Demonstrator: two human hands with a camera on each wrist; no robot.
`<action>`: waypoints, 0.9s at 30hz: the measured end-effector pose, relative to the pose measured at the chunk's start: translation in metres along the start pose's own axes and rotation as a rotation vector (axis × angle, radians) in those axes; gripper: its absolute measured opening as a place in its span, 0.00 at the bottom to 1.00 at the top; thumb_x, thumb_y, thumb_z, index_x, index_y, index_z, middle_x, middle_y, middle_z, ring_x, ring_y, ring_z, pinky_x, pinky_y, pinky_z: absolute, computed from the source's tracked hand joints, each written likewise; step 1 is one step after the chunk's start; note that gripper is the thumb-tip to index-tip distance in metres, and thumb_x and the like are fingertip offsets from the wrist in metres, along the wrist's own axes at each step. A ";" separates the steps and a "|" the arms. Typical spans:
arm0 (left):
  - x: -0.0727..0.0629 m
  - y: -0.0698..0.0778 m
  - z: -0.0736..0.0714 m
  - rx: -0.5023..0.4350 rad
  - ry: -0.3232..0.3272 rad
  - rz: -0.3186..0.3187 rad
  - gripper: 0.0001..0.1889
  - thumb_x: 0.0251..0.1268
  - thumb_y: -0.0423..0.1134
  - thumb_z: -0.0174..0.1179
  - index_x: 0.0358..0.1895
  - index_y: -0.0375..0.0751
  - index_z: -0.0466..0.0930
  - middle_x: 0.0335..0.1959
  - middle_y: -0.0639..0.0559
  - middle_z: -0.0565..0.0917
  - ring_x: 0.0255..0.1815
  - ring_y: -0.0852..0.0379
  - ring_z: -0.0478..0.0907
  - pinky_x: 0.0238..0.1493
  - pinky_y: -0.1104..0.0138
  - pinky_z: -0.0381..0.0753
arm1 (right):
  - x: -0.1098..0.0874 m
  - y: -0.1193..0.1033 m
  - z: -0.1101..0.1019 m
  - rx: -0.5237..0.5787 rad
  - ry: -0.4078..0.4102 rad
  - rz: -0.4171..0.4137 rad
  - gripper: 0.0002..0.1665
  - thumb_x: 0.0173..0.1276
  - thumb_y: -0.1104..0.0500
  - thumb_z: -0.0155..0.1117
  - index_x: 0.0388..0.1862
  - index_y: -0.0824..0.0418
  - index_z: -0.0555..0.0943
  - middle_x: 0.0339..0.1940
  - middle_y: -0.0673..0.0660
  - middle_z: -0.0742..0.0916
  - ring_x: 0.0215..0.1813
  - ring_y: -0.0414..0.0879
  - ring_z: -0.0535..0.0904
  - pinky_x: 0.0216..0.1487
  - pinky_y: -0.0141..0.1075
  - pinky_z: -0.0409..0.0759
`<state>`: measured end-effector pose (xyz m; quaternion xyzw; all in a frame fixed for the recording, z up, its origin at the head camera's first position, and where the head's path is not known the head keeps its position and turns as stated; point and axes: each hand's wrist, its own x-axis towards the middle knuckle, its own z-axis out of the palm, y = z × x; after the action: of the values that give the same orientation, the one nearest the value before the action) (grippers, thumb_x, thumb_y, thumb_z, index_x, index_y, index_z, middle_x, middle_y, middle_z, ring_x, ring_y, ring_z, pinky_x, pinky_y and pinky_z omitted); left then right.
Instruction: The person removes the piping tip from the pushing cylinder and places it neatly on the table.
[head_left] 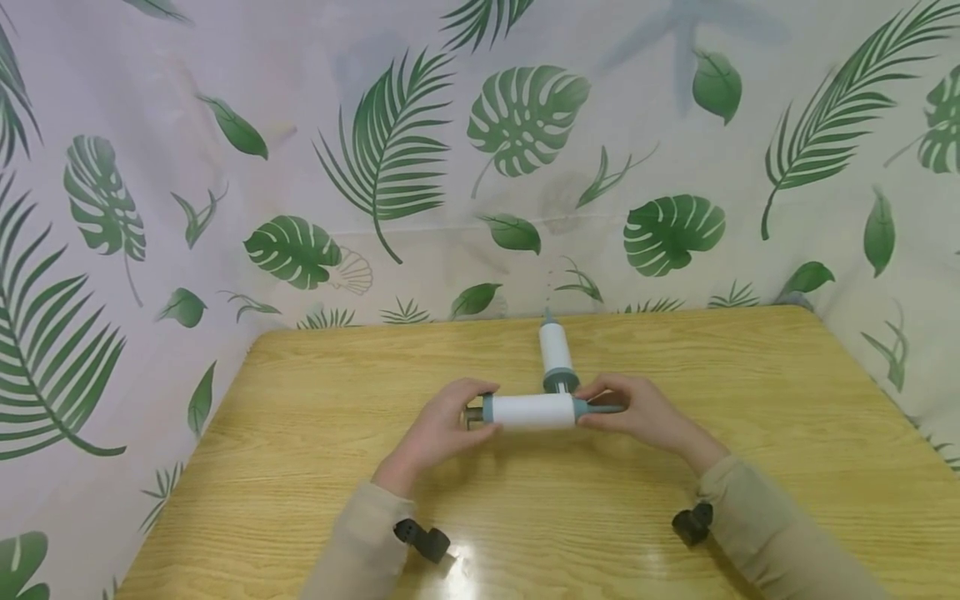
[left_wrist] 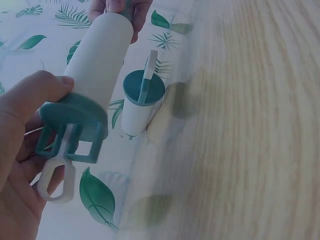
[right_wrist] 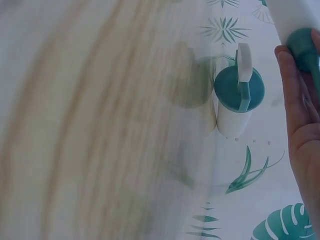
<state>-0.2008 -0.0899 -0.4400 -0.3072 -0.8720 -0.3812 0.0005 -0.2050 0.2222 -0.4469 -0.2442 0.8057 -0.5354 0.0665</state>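
Observation:
A large white syringe (head_left: 534, 411) with teal ends lies level between both hands, above the table. My left hand (head_left: 442, 421) grips its collar end, thumb on the near side in the head view. From that end stick out a teal frame and a white pull ring (left_wrist: 57, 187), seen in the left wrist view. My right hand (head_left: 645, 412) pinches the other end, where a slim teal nozzle (head_left: 604, 409) runs into the fingers. Behind it a second, similar syringe (head_left: 555, 346) lies on the table, its nozzle toward the wall and its handle end partly hidden by the held one.
The wood-grain table (head_left: 315, 500) ends at a wall covering (head_left: 420, 283) printed with green leaves, on the far side and both flanks. The second syringe's nozzle reaches close to the far edge. A black camera mount (head_left: 423, 540) sits on each beige sleeve.

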 end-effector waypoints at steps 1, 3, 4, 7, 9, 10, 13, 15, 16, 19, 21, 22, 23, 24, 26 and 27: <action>0.000 0.000 0.001 0.015 0.012 -0.001 0.27 0.57 0.41 0.69 0.60 0.39 0.74 0.57 0.49 0.77 0.58 0.53 0.72 0.59 0.59 0.72 | 0.000 0.000 0.000 0.001 0.007 0.005 0.17 0.57 0.59 0.74 0.45 0.59 0.82 0.48 0.58 0.84 0.49 0.56 0.82 0.47 0.38 0.81; 0.000 -0.001 0.003 0.041 0.032 0.008 0.30 0.53 0.41 0.72 0.60 0.39 0.74 0.57 0.49 0.77 0.58 0.52 0.73 0.59 0.59 0.73 | -0.001 0.000 0.000 0.009 0.021 0.017 0.17 0.57 0.59 0.74 0.45 0.59 0.82 0.49 0.58 0.84 0.49 0.56 0.82 0.47 0.38 0.81; 0.000 -0.001 0.004 0.049 0.037 0.017 0.31 0.52 0.41 0.73 0.60 0.38 0.74 0.57 0.49 0.77 0.57 0.52 0.73 0.58 0.59 0.73 | -0.001 0.000 -0.001 0.013 0.025 0.020 0.17 0.57 0.58 0.73 0.45 0.59 0.82 0.49 0.59 0.84 0.49 0.56 0.82 0.47 0.37 0.81; -0.001 -0.002 0.007 0.080 0.042 0.028 0.34 0.46 0.39 0.76 0.60 0.39 0.74 0.56 0.48 0.77 0.56 0.52 0.74 0.57 0.60 0.75 | -0.002 0.000 0.000 0.026 0.030 0.022 0.17 0.58 0.59 0.73 0.45 0.61 0.82 0.49 0.60 0.83 0.50 0.58 0.81 0.47 0.37 0.81; -0.001 -0.002 0.009 0.088 0.041 0.021 0.33 0.46 0.39 0.76 0.59 0.38 0.74 0.55 0.48 0.77 0.55 0.52 0.75 0.55 0.60 0.76 | -0.002 0.001 0.000 0.027 0.027 0.017 0.17 0.58 0.60 0.73 0.45 0.62 0.82 0.48 0.61 0.83 0.49 0.59 0.81 0.48 0.37 0.81; -0.001 -0.002 0.009 0.092 0.040 0.019 0.33 0.46 0.39 0.76 0.58 0.38 0.75 0.55 0.48 0.77 0.54 0.52 0.75 0.54 0.61 0.76 | -0.002 0.001 0.000 0.025 0.022 0.012 0.17 0.58 0.60 0.73 0.45 0.62 0.82 0.48 0.61 0.83 0.49 0.59 0.81 0.48 0.37 0.81; -0.001 -0.001 0.011 0.096 0.050 0.011 0.30 0.46 0.38 0.76 0.55 0.39 0.76 0.53 0.48 0.78 0.53 0.52 0.76 0.52 0.60 0.77 | -0.002 0.001 0.001 0.021 0.006 -0.002 0.17 0.57 0.61 0.73 0.45 0.63 0.82 0.46 0.61 0.84 0.48 0.55 0.82 0.47 0.38 0.81; -0.002 0.000 0.012 0.101 0.062 0.017 0.28 0.45 0.37 0.76 0.53 0.39 0.78 0.52 0.49 0.79 0.52 0.52 0.76 0.52 0.60 0.77 | -0.002 0.002 0.002 0.005 -0.002 -0.017 0.17 0.56 0.61 0.74 0.45 0.63 0.82 0.45 0.60 0.85 0.48 0.51 0.83 0.48 0.38 0.81; -0.002 0.000 0.012 0.102 0.067 0.020 0.27 0.44 0.36 0.77 0.52 0.40 0.78 0.51 0.49 0.80 0.52 0.53 0.76 0.52 0.60 0.77 | -0.002 0.003 0.003 -0.003 -0.003 -0.025 0.17 0.56 0.61 0.74 0.44 0.63 0.82 0.44 0.59 0.85 0.48 0.49 0.83 0.48 0.38 0.80; -0.002 0.001 0.012 0.102 0.073 0.025 0.25 0.43 0.35 0.77 0.49 0.41 0.80 0.50 0.50 0.81 0.51 0.53 0.76 0.52 0.60 0.77 | -0.001 0.005 0.004 -0.035 0.002 -0.072 0.17 0.54 0.63 0.75 0.43 0.62 0.83 0.41 0.56 0.86 0.47 0.43 0.82 0.49 0.37 0.80; -0.002 0.002 0.011 0.104 0.064 0.023 0.24 0.43 0.36 0.77 0.48 0.41 0.80 0.49 0.50 0.81 0.51 0.53 0.77 0.52 0.60 0.77 | -0.001 0.006 0.004 -0.059 0.003 -0.136 0.16 0.53 0.66 0.75 0.41 0.62 0.83 0.40 0.55 0.86 0.46 0.41 0.82 0.48 0.37 0.81; -0.001 0.002 0.011 0.100 0.057 0.019 0.24 0.43 0.36 0.76 0.48 0.41 0.80 0.49 0.49 0.82 0.50 0.53 0.77 0.52 0.60 0.78 | -0.001 0.006 0.005 -0.069 0.006 -0.171 0.15 0.52 0.67 0.75 0.39 0.62 0.82 0.40 0.56 0.85 0.46 0.40 0.81 0.47 0.37 0.81; -0.002 0.003 0.010 0.094 0.050 0.016 0.24 0.43 0.36 0.76 0.48 0.40 0.80 0.49 0.49 0.82 0.49 0.53 0.78 0.51 0.60 0.78 | -0.001 0.003 0.006 -0.076 0.008 -0.204 0.15 0.51 0.69 0.75 0.38 0.63 0.82 0.40 0.57 0.85 0.46 0.39 0.81 0.45 0.39 0.82; -0.002 0.003 0.010 0.088 0.044 0.013 0.24 0.43 0.36 0.76 0.48 0.40 0.80 0.48 0.49 0.82 0.49 0.53 0.78 0.51 0.60 0.78 | 0.000 0.002 0.006 -0.082 0.008 -0.234 0.15 0.50 0.70 0.75 0.37 0.63 0.82 0.40 0.58 0.85 0.46 0.39 0.80 0.44 0.39 0.82; -0.002 0.002 0.011 0.076 0.033 0.009 0.23 0.44 0.35 0.76 0.48 0.39 0.80 0.48 0.48 0.82 0.48 0.53 0.78 0.49 0.60 0.79 | 0.000 0.001 0.007 -0.088 0.009 -0.280 0.16 0.49 0.72 0.75 0.35 0.62 0.81 0.40 0.60 0.84 0.47 0.38 0.79 0.42 0.40 0.83; -0.002 0.002 0.011 0.071 0.029 0.008 0.23 0.44 0.35 0.75 0.47 0.39 0.80 0.47 0.48 0.82 0.48 0.52 0.79 0.49 0.60 0.79 | 0.001 0.001 0.007 -0.085 0.009 -0.297 0.16 0.49 0.73 0.75 0.35 0.62 0.80 0.41 0.61 0.84 0.47 0.38 0.79 0.42 0.41 0.83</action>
<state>-0.1957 -0.0828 -0.4472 -0.3049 -0.8835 -0.3547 0.0256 -0.2032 0.2165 -0.4504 -0.3610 0.7830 -0.5057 -0.0273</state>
